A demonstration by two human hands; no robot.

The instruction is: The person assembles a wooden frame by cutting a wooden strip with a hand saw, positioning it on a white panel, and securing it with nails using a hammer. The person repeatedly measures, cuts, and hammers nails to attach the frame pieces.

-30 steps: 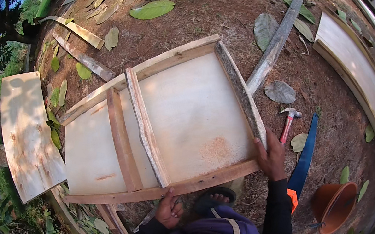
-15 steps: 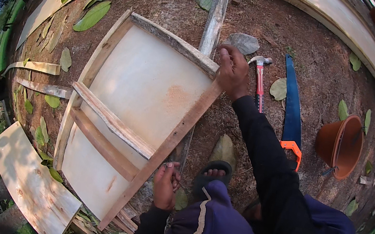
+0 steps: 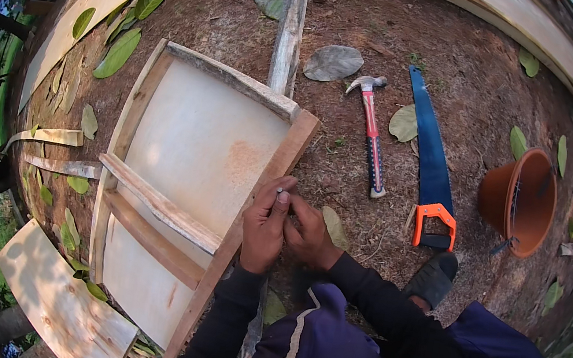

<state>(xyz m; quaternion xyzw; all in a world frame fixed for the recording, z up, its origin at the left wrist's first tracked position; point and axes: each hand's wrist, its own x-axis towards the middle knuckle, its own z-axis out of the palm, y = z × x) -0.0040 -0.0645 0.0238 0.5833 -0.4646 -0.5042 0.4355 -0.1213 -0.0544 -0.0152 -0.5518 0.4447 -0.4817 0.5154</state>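
My left hand [image 3: 263, 233] is closed beside the near rail of a wooden frame [image 3: 254, 200]. A nail [image 3: 280, 191] with a small round grey head shows between its thumb and forefinger. My right hand [image 3: 313, 238] touches the left one from the right, its fingers curled in; whatever they hold is hidden. The frame has a pale plywood panel [image 3: 195, 121] across it, with two crossbars over the panel. A claw hammer [image 3: 371, 141] with a red and dark handle lies on the ground beyond my right hand. Beside it rests a handsaw [image 3: 432, 153] with an orange handle.
To the right, a brown bucket [image 3: 497, 199] lies tipped on its side. A long weathered timber [image 3: 288, 38] runs under the frame. Plywood pieces [image 3: 66, 287] lie at the lower left and along the far edges. Leaves [image 3: 333, 64] are scattered over the dirt.
My right hand has left the frame's far right corner and come down against my left hand, which has moved up to the rail. A nail head now shows. My right foot appears by the saw handle.
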